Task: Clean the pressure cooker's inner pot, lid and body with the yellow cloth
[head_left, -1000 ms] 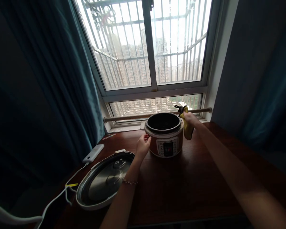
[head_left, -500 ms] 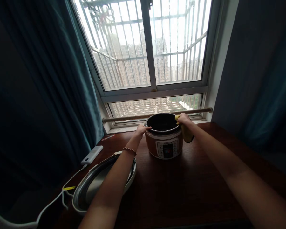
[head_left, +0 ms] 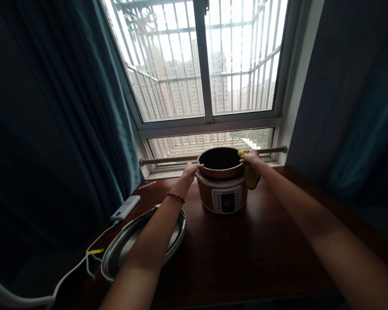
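A dark-lined inner pot [head_left: 220,172] stands partly raised out of a brown and white electric cooker [head_left: 207,192], with its outer wall showing above the cooker's rim. My left hand [head_left: 191,170] pinches the pot's left rim, thumb over the edge. At the right rim, my right hand [head_left: 251,157] is closed on a yellow cloth [head_left: 251,177] and grips the pot along with it. The cloth hangs down beside the cooker. What lies at the pot's dark bottom cannot be made out.
A round lid [head_left: 180,241] lies inside-up under my left forearm. Left of it are a white power strip [head_left: 126,208] and its white cord [head_left: 71,272] on the brown table [head_left: 245,254]. Behind the cooker runs a rail [head_left: 168,160] before the window; a blue curtain [head_left: 97,107] hangs left.
The inner pot has risen a little out of the cooker, and both hands have moved up with it. The cooker and lid stay in place on the table.
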Available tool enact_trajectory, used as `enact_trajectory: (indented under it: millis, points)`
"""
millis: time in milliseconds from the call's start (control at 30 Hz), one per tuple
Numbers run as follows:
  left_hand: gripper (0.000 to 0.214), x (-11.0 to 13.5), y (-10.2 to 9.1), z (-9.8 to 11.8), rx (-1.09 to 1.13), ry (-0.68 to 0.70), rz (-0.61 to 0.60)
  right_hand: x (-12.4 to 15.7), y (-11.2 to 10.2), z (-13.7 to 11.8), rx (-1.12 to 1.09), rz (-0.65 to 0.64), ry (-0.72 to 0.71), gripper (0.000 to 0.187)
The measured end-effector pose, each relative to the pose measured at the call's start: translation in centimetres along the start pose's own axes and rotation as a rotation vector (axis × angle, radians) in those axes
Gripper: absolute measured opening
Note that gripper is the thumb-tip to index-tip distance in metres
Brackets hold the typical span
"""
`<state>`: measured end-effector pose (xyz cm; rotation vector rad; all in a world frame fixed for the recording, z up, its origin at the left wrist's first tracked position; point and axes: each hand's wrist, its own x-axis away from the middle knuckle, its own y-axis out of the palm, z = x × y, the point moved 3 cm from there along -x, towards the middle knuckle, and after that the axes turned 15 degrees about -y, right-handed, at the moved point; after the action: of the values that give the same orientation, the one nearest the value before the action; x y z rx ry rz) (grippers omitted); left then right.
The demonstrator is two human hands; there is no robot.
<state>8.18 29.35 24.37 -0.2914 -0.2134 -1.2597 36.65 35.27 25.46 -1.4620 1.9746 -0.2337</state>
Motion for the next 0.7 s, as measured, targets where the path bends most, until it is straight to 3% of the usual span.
enact_trajectory:
  millis: [200,400,567,700]
  points:
    - [0.016,2.9,-0.6,2.2,0.103,0.140,0.013,0.4,-2.4,-2.8,-0.046,0.129,-0.032,0.023]
    - [0.016,8.9,-1.8,4.5,0.197,0.284,0.011,3.2,-7.8,-7.0,-0.160,0.234,-0.162,0.024]
    - [0.026,15.8,-2.5,4.1,0.209,0.335,0.002,9.9,-13.5,-9.0,-0.350,0.306,-0.220,0.022]
    - [0.029,21.6,-2.4,0.1,0.199,0.384,-0.055,17.3,-15.9,-7.3,-0.409,0.328,-0.124,0.026]
